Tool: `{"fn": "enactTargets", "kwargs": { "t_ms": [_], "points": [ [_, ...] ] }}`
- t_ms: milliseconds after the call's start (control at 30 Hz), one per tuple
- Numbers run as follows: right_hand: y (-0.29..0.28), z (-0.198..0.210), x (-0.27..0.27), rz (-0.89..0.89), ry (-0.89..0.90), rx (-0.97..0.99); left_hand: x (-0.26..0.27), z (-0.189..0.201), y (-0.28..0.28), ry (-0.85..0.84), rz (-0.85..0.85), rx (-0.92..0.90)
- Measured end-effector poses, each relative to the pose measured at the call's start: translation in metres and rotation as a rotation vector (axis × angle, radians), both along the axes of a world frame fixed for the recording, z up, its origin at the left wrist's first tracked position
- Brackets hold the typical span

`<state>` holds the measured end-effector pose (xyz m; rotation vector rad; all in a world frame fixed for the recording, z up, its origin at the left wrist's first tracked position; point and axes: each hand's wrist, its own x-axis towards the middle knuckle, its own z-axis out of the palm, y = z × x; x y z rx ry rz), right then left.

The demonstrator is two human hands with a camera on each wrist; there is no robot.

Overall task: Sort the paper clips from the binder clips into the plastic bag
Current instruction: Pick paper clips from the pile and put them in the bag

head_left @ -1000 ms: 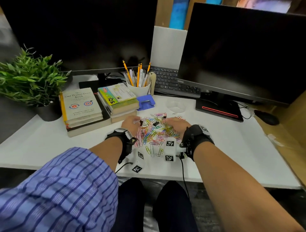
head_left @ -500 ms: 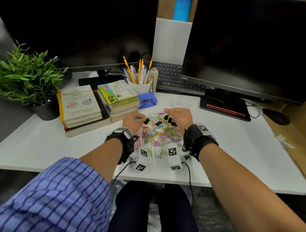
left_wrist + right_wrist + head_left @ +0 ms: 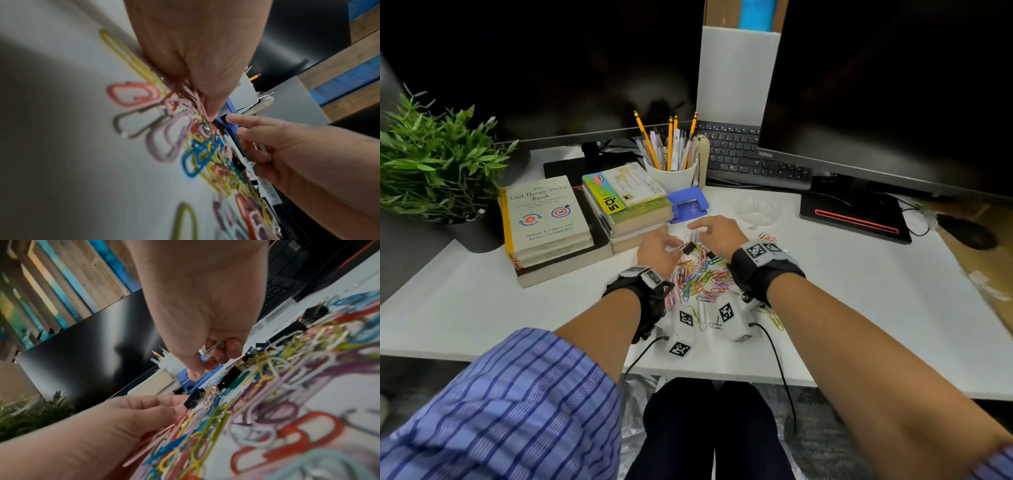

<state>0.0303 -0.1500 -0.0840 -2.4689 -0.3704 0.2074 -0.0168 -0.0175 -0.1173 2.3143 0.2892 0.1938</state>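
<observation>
A person sits at a white counter (image 3: 859,308) with both forearms stretched over a heap of coloured paper clips (image 3: 698,277) that lies between the wrists. A few black binder clips (image 3: 314,311) are mixed into the far side of the heap.

The left hand (image 3: 657,250) sits at the far left edge of the heap; its fingers (image 3: 164,400) are lightly bent, and their tips touch one small black binder clip (image 3: 689,248). Some pink clips seem bunched under that hand in the left wrist view, but the blur makes the hold hard to judge.

The right hand (image 3: 719,229) hovers over the far edge of the heap, its fingers (image 3: 232,347) curled inward and pinching a silver paper clip (image 3: 214,346) clear of the pile.

A few loose paper clips lie apart to the right of the heap. I cannot make out the plastic bag in any view.

Beyond the hands sit a blue hole punch (image 3: 687,204), a white cup of pencils (image 3: 671,171), two stacks of books (image 3: 548,219), and a potted green plant (image 3: 438,164) at far left. A clear round dish (image 3: 758,210) lies to the right of the punch. Two dark monitors (image 3: 893,96) and a black keyboard (image 3: 750,157) stand at the back.
</observation>
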Motion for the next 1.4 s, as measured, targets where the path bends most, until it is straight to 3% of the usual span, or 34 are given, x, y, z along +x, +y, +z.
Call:
{"fn": "enactTargets", "kwargs": {
  "t_ms": [100,200,500,700,900,1033,1100,1233,1400],
  "points": [
    [0.005,-0.006,0.004,0.003,0.006,-0.058,0.001,-0.002,-0.002,-0.015,0.033,-0.028],
    [0.002,-0.009,0.004,-0.015,-0.010,0.011,0.001,-0.003,-0.004,-0.026,0.079,-0.080],
    [-0.008,-0.008,0.004,0.056,0.020,0.001,0.006,-0.007,-0.005,-0.101,0.036,-0.242],
    [-0.024,0.000,0.007,0.067,0.015,0.203,0.011,-0.005,-0.012,-0.134,0.089,-0.308],
    [-0.055,0.004,0.023,-0.054,0.045,0.434,0.013,0.017,-0.021,0.023,-0.281,-0.132],
    [-0.073,0.006,0.041,-0.217,0.085,0.591,0.015,0.029,-0.033,0.150,-0.412,0.188],
    [-0.084,0.006,0.055,-0.289,0.088,0.573,0.018,0.026,-0.034,0.168,-0.419,0.275],
    [-0.097,0.017,0.077,-0.372,0.022,0.390,0.023,0.023,-0.033,0.129,-0.417,0.248],
    [-0.089,0.022,0.077,-0.195,0.118,0.011,0.029,0.026,-0.030,0.132,-0.412,0.158]
  ]
}}
